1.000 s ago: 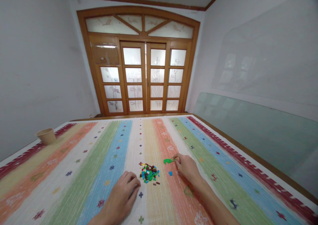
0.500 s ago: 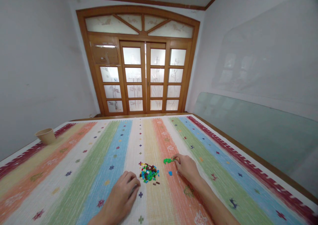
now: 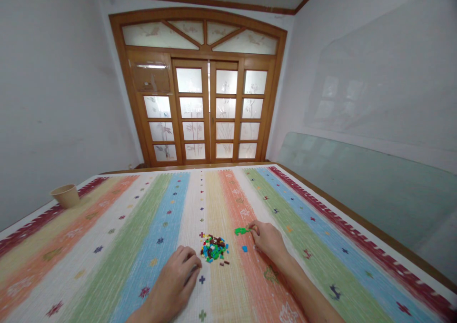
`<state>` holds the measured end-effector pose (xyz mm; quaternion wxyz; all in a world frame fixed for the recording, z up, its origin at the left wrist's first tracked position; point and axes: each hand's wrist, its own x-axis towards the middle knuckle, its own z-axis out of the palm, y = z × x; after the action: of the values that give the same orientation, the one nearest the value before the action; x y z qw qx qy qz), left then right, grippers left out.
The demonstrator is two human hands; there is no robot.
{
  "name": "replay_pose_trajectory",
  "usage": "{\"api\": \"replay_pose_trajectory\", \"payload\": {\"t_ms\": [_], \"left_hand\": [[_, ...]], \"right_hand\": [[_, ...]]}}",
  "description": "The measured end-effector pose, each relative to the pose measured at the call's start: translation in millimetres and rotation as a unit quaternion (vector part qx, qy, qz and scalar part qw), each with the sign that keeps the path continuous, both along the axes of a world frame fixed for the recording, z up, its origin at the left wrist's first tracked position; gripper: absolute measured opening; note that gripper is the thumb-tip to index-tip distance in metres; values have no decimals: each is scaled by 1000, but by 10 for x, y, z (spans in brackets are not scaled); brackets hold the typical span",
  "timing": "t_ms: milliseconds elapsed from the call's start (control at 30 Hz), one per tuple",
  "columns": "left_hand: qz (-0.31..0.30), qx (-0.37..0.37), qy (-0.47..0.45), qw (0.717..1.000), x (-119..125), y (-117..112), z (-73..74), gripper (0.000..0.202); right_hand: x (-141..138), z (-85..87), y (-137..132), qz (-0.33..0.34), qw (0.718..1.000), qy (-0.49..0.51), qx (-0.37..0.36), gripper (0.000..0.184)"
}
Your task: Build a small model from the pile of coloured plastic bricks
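Note:
On the striped tablecloth, a small heap of mixed toy building bricks (image 3: 215,248) lies between my two hands. My left hand (image 3: 180,270) rests on the cloth just left of the heap, palm down, fingers loosely bent and thumb apart, with nothing visible in it. To the right of the heap, my right hand (image 3: 267,237) pinches thumb and forefinger at the right end of a few green bricks (image 3: 242,230). Its fingertips hide part of that end. One blue brick (image 3: 244,249) sits just below the green ones, apart from the heap.
Two small brown bricks (image 3: 224,263) lie at the heap's near edge. A tan paper cup (image 3: 66,196) stands at the table's far left. The striped tablecloth (image 3: 139,209) covers the table. Behind the far edge are wooden glass-paned doors (image 3: 210,113); a pale glass panel (image 3: 357,180) lines the right side.

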<state>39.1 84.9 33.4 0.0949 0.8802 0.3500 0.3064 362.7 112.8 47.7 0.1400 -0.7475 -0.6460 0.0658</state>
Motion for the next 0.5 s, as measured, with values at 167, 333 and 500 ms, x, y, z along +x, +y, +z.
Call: {"api": "replay_pose_trajectory", "payload": {"t_ms": [167, 333, 500], "left_hand": [[-1, -4, 6, 1000, 2, -1, 1, 15], [-1, -6, 17, 1000, 4, -5, 1, 15], [-2, 1, 10, 1000, -3, -5, 2, 15]], "right_hand": [[15, 9, -2, -15, 1000, -2, 10, 31], [26, -11, 9, -11, 1000, -3, 8, 31], [27, -37, 19, -4, 1000, 3, 9, 29]]}}
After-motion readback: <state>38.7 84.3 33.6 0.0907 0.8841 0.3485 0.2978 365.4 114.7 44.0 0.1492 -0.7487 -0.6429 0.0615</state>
